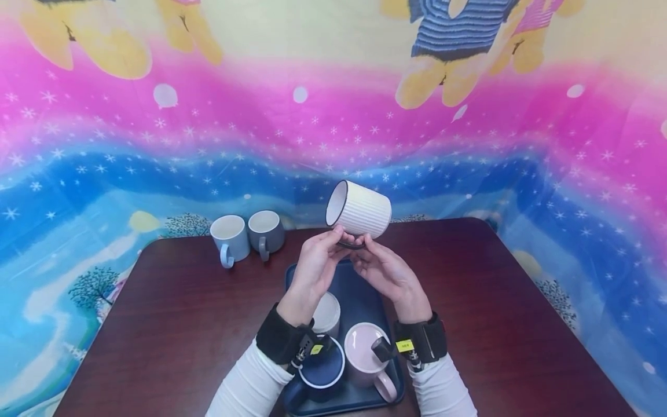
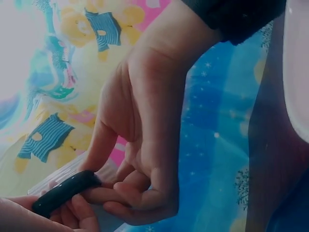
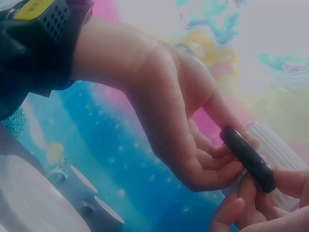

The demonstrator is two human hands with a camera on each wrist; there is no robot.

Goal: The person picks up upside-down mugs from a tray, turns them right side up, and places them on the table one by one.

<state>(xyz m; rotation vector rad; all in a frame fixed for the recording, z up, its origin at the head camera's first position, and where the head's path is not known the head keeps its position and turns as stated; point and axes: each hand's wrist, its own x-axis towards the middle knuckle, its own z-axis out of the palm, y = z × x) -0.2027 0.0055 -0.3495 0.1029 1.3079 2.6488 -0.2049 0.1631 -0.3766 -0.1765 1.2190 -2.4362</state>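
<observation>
Both hands hold a white ribbed mug by its dark handle, raised above the tray.

Left hand (image 1: 316, 267) and right hand (image 1: 385, 271) each pinch the black handle (image 1: 350, 245) of the white ribbed mug (image 1: 359, 209), which is tipped on its side with the mouth facing left, in the air over the blue tray (image 1: 365, 301). On the tray sit a pink mug (image 1: 366, 353), a dark blue mug (image 1: 322, 366) and a white mug (image 1: 328, 313). Two grey-blue mugs (image 1: 247, 234) stand side by side at the back left of the counter (image 1: 510, 324), well apart from the tray.
</observation>
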